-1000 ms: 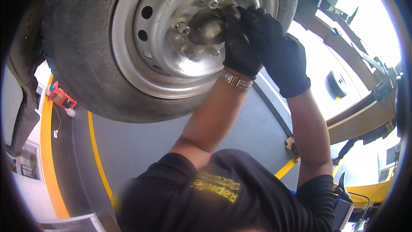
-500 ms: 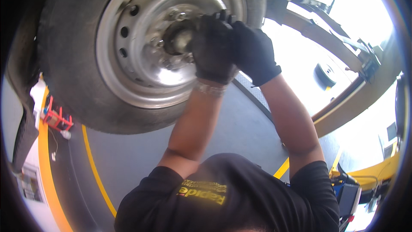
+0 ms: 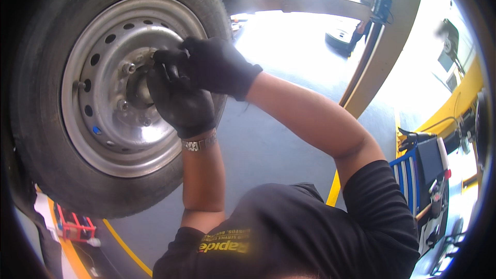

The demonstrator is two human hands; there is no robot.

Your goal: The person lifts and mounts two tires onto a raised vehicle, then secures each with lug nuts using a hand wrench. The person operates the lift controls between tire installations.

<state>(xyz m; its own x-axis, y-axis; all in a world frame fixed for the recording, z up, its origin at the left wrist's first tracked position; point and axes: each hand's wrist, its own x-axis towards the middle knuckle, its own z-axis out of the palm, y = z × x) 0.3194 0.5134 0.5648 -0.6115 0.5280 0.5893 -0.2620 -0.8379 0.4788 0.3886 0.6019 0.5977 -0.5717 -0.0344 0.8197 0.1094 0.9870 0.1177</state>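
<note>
A steel wheel (image 3: 106, 139) with its black tire (image 3: 39, 124) fills the upper left. Lug nuts (image 3: 130, 68) ring its centre hub (image 3: 137, 90). My left hand (image 3: 181, 101), in a black glove, is raised at the right side of the hub with its fingers curled inward. Just above and to the right, my right hand (image 3: 219, 67), also gloved, reaches across, its bent fingertips meeting those of the left. Both hands look closed; whatever lies between the fingers is hidden. They cover the right part of the hub.
A beige lift post (image 3: 382, 62) with arms stands to the right, with another wheel (image 3: 338, 39) lying on the floor beyond. At lower right is a blue tool cabinet (image 3: 405, 175). A red rack (image 3: 75, 225) sits at lower left beside yellow floor lines (image 3: 126, 248).
The view has swung right, so the wheel sits farther left and lower. My right hand has turned sideways over the left, fingertips toward the hub. Both hands stay beside the hub.
</note>
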